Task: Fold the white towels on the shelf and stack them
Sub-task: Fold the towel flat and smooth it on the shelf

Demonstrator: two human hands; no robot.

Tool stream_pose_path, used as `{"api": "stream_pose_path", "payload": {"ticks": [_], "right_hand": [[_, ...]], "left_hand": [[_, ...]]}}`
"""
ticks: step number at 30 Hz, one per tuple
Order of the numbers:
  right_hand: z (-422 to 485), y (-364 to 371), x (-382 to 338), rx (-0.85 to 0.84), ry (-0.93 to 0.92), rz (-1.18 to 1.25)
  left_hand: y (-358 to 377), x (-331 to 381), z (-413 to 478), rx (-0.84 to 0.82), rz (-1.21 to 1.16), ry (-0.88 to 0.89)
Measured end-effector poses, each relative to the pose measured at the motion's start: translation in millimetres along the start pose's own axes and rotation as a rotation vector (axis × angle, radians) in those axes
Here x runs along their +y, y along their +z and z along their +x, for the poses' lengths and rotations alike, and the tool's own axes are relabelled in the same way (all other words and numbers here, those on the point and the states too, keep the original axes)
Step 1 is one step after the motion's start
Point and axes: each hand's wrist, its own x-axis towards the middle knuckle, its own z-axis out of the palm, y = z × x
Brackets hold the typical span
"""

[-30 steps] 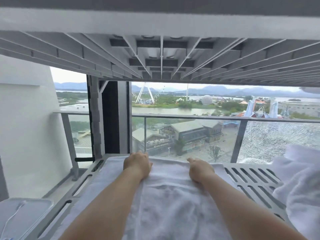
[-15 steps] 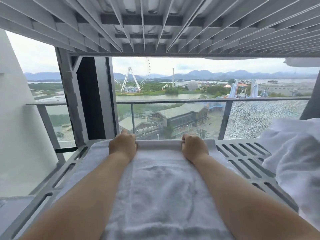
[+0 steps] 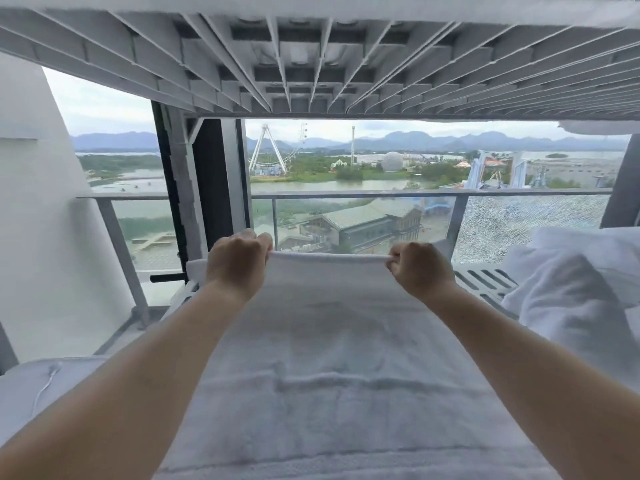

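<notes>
A white towel (image 3: pixel 332 348) lies spread lengthwise on the grey slatted shelf (image 3: pixel 485 282), running from the near edge to the far edge. My left hand (image 3: pixel 239 261) pinches the towel's far left corner and my right hand (image 3: pixel 417 268) pinches its far right corner. Both fists are closed on the far hem, which is lifted off the shelf and stretched taut between them. A heap of unfolded white towels (image 3: pixel 575 299) sits on the shelf to the right of my right arm.
The ribbed underside of an upper shelf (image 3: pixel 329 57) hangs low overhead. Beyond the shelf stands a glass balcony railing (image 3: pixel 346 195) and a dark post (image 3: pixel 207 188). A white wall (image 3: pixel 38 237) is on the left, with a white surface and cable (image 3: pixel 45 382) below it.
Both hands went from pressing flat on the towel's far end to gripping its far hem. The hem has risen off the shelf, and the hands have spread wider apart.
</notes>
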Motion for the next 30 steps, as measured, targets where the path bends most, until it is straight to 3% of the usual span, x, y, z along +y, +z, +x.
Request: {"api": "stream_pose_path", "payload": {"ticks": [8,17,23,30], "right_hand": [[-91,-43,-13,-0.011,0.079,-0.052],[-145,-49,-9,-0.173,0.155,-0.173],[-149,-66,1,0.005,0.018,-0.278],[-167,-58,1,-0.203,0.038,-0.143]], "left_hand": [[-43,11,-63,-0.034,-0.179,-0.018],[-62,27,-123,-0.251,-0.174,-0.043],[-75,30,-131,-0.151,-0.158,-0.079],[-76,39,-150,-0.310,-0.193,-0.094]]}}
